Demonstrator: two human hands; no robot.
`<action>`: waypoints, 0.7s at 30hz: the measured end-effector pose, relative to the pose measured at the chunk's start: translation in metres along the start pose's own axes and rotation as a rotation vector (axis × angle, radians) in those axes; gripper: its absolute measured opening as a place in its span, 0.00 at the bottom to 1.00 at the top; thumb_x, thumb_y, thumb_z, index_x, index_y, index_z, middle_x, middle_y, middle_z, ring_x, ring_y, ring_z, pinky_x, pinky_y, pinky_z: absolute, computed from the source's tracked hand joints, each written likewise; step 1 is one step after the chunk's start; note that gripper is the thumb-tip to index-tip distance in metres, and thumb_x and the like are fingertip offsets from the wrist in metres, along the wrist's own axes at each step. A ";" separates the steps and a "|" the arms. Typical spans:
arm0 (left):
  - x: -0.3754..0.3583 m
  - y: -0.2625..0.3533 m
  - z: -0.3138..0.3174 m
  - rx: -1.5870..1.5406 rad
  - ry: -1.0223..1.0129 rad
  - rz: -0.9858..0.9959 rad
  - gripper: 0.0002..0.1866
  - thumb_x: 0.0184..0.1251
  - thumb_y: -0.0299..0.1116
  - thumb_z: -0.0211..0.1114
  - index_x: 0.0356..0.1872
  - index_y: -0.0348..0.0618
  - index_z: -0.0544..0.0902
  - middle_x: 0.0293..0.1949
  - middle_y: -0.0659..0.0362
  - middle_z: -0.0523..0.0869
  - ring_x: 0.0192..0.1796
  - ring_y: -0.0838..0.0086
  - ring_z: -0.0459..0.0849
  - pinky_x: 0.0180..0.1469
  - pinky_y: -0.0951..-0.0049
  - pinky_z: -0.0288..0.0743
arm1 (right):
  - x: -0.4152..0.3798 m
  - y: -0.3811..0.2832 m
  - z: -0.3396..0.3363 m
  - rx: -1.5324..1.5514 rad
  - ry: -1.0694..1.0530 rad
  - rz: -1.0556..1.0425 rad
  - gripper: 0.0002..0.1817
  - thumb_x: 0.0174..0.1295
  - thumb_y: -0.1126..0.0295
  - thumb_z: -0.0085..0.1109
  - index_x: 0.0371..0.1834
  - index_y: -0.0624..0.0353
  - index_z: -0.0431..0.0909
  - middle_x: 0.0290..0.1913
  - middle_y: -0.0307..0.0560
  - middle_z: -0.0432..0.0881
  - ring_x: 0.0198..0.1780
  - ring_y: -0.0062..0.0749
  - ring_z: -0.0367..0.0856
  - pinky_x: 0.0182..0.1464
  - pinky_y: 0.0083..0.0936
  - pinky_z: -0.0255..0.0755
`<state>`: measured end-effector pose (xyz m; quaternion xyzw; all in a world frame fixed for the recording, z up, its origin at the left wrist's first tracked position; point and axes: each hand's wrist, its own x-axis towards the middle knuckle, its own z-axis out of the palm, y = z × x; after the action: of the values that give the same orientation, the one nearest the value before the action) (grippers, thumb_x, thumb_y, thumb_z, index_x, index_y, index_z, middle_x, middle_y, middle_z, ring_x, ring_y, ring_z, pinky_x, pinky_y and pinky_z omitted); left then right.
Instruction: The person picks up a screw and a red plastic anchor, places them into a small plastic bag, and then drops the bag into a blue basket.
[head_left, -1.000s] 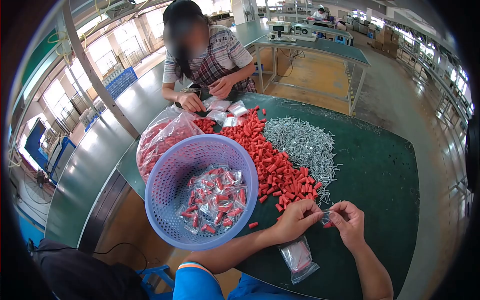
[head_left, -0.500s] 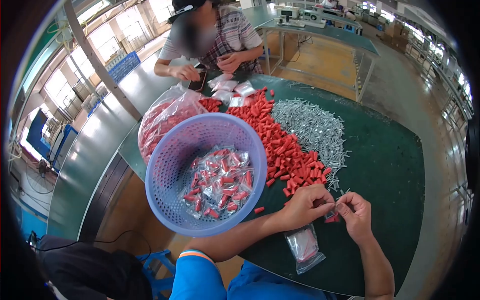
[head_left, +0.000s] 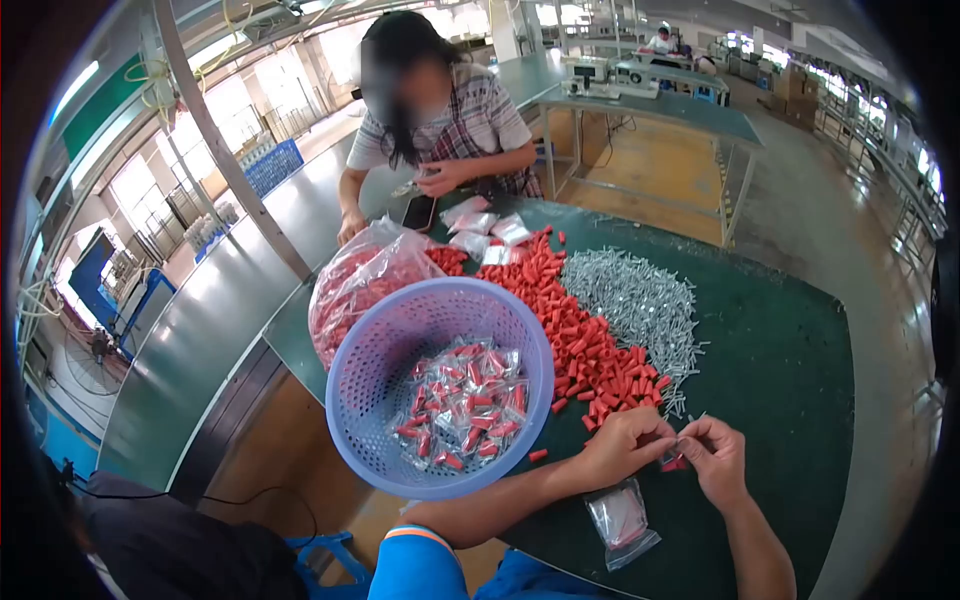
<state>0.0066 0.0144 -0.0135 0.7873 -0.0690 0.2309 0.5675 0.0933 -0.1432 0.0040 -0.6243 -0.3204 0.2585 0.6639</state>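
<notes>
Head view: red caps (head_left: 590, 350) litter green table (head_left: 770, 350) (seemingly windows (head_left: 230, 108) beyond).

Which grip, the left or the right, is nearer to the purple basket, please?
Left: the left grip is to the right of the purple basket; the right grip is farther right, beyond the left one.

A short sleeve (head_left: 422, 570) of bright blue is covering the left upper arm, its rounded hem showing just above the bare left forearm (head_left: 500, 510). A narrow orange stripe (head_left: 418, 531) is circling that hem, with a paler line running alongside. The left hand (head_left: 625, 445), right hand (head_left: 718, 462) and right forearm (head_left: 757, 545) are showing bare. More blue cloth (head_left: 540, 578) is appearing at the bottom edge, possibly trousers, though the cropped view is leaving that uncertain.
</notes>
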 end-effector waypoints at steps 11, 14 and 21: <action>0.000 0.003 -0.001 -0.042 -0.024 -0.064 0.04 0.60 0.27 0.62 0.31 0.37 0.80 0.26 0.62 0.77 0.29 0.79 0.74 0.30 0.78 0.66 | 0.007 -0.001 -0.005 -0.416 0.029 -0.401 0.07 0.53 0.71 0.64 0.28 0.63 0.77 0.26 0.42 0.77 0.30 0.29 0.73 0.36 0.22 0.67; -0.001 0.005 -0.002 -0.081 -0.029 -0.254 0.04 0.61 0.28 0.62 0.31 0.38 0.79 0.25 0.63 0.76 0.29 0.81 0.74 0.30 0.79 0.66 | 0.005 -0.003 -0.005 -0.370 0.066 -0.353 0.08 0.54 0.70 0.62 0.26 0.63 0.76 0.26 0.42 0.76 0.30 0.28 0.72 0.35 0.22 0.66; -0.002 -0.003 -0.001 -0.016 -0.009 -0.135 0.04 0.64 0.27 0.59 0.32 0.37 0.78 0.25 0.63 0.75 0.28 0.82 0.72 0.29 0.79 0.65 | 0.007 0.000 -0.005 -0.355 0.091 -0.325 0.09 0.55 0.68 0.62 0.25 0.63 0.76 0.26 0.42 0.75 0.30 0.27 0.73 0.36 0.21 0.66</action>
<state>0.0058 0.0166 -0.0170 0.7868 -0.0200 0.1879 0.5876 0.1019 -0.1412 0.0046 -0.6825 -0.4266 0.0596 0.5905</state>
